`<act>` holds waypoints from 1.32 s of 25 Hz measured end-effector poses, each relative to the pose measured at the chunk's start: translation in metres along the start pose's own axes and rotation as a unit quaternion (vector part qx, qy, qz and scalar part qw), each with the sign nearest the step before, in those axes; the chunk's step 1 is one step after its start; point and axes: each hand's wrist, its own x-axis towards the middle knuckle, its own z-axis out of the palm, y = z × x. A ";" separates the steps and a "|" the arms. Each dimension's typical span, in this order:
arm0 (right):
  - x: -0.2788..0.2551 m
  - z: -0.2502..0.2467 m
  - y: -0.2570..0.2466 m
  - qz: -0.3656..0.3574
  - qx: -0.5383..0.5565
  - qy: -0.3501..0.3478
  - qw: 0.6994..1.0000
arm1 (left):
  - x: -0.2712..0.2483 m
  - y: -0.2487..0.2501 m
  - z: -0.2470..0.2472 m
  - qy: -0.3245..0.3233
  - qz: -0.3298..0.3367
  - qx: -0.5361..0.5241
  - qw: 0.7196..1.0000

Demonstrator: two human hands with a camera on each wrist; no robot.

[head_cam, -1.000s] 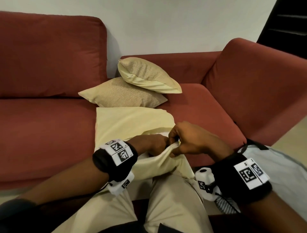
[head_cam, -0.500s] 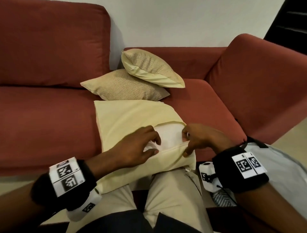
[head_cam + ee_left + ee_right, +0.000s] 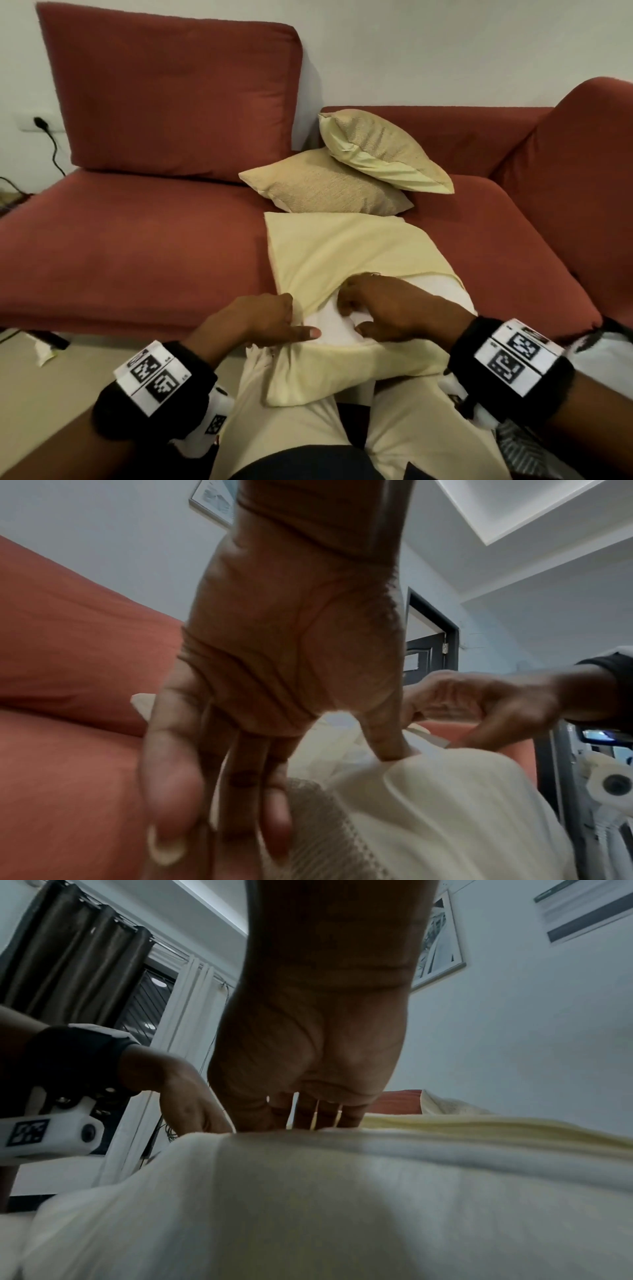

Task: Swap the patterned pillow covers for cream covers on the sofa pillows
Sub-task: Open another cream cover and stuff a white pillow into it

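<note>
Sofa [image 3: 144, 260]: two covered pillows [image 3: 329, 186] stacked at back | cream cover [image 3: 342, 253] on front seat edge, mostly on, white insert [image 3: 329, 323] exposed at mouth | left hand [image 3: 260, 318] pinches opening edge | right hand [image 3: 394, 308] fingers tucked inside, pressing insert | closing remains, I judge.

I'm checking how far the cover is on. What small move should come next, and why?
Probably the right hand should tuck the exposed white pillow insert deeper while the left hand holds the cream fabric cover edge up: white insert shows in the gaping opening.
</note>
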 end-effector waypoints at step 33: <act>-0.080 -0.014 0.059 0.180 0.157 0.138 0.961 | 0.017 0.119 -0.016 0.225 0.335 0.003 0.915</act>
